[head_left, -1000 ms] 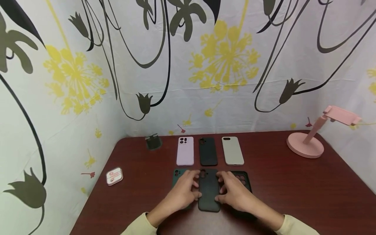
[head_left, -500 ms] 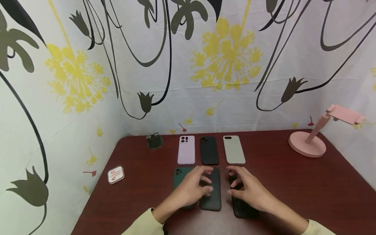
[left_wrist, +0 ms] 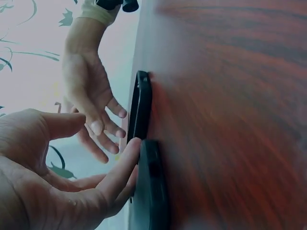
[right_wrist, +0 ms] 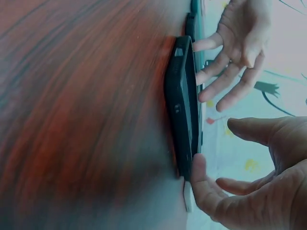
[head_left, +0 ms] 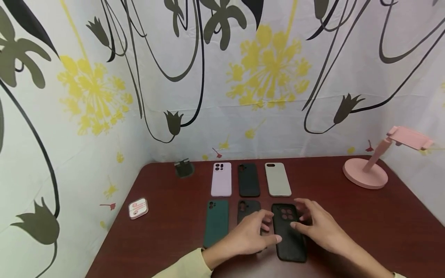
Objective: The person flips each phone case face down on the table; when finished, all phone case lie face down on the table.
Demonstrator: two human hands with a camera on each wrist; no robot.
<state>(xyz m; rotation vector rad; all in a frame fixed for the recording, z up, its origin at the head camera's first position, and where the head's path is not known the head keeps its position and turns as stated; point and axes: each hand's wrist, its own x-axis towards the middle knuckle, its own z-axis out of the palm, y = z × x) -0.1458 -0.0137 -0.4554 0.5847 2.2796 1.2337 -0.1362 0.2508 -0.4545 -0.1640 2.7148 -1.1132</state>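
In the head view a black phone case lies hollow side up at the right of the front row. My left hand hovers by its left edge, partly covering a dark grey phone case. My right hand is at the black case's right edge. Both hands have their fingers loosely bent, with thumbs apart from the fingers. The right wrist view shows a right fingertip at the rim of the black case; whether it touches is unclear. A green phone case lies left of the dark grey one.
Behind stand in a row a lilac phone case, a black one and a pale grey one. A pink phone stand is at the back right. A small white box and a dark stand-like item lie left.
Both hands have moved right, from the sides of the dark grey case to the black case. The green case is now mostly uncovered.
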